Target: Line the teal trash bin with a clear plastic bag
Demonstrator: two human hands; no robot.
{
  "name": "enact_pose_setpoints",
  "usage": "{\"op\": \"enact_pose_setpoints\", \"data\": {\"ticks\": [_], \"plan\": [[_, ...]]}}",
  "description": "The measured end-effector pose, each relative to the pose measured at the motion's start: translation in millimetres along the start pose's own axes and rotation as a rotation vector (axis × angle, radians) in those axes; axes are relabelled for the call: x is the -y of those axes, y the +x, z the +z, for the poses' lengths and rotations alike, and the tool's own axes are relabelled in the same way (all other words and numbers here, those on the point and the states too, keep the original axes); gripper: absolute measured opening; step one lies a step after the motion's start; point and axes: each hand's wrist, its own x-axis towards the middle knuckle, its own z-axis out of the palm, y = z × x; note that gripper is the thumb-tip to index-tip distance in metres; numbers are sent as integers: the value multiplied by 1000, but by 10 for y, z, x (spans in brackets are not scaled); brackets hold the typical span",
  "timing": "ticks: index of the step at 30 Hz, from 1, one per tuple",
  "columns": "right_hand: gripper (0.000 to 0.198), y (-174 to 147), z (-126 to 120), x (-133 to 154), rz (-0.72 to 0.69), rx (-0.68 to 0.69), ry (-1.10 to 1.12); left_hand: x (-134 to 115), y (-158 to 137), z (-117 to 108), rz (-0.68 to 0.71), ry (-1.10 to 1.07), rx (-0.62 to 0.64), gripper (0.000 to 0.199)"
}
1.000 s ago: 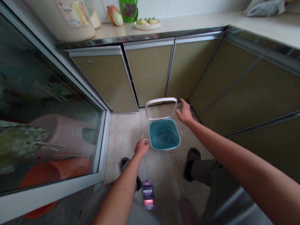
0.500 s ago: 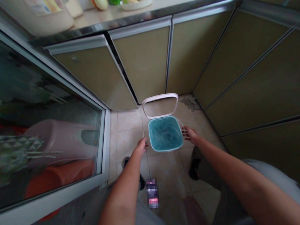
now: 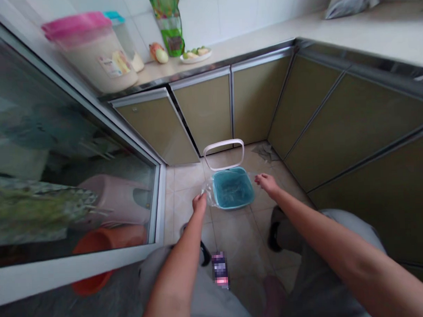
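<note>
From the wearer's head, one view is aimed forward and steeply down; the forearms (image 3: 176, 274) are caught close up, the bin (image 3: 234, 189) farther off near centre, the counter (image 3: 248, 41) across the top.

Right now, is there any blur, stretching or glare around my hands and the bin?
In the head view, the left hand and right hand look soft; the clear bag is hard to trace; no strong glare shows on the bin; wide-angle stretch seems to tilt the pink-lidded tub; a pixelated patch near the bottom hides detail.
</note>
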Motion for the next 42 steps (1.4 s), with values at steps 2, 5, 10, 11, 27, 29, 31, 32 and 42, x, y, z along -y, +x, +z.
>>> {"op": "enact_pose_setpoints", "data": {"ticks": [2, 5, 10, 11, 27, 29, 31, 32, 42], "plan": [[24, -152, -51, 213, -51, 32, 17, -194, -135, -136, 91, -33, -29, 33], [26, -372, -182, 575, -127, 104, 17, -538, -348, -396, 207, -110, -48, 32], [29, -677, -513, 1211, -300, 197, -85, -1132, -726, -903, 307, -258, -19, 34], [31, -736, -580, 1335, -336, 209, -91, -1246, -802, -1000, 319, -276, -5, 35], [48, -2101, -1667, 1915, -394, 338, -87, -1660, -2251, -1944, 473, -469, 329, 27], [52, -2248, -1771, 1782, -363, 348, -93, -1525, -2411, -1978, 453, -399, 371, 28], [55, -2384, -1857, 1638, -341, 364, -112, -1399, -2551, -1991, 428, -326, 408, 29], [57, -2448, -1891, 1564, -333, 370, -119, -1345, -2612, -1992, 415, -294, 430, 30], [60, -3031, -2052, 873, -238, 282, -126, -1081, -2947, -2067, 362, -110, 557, 31]]}}
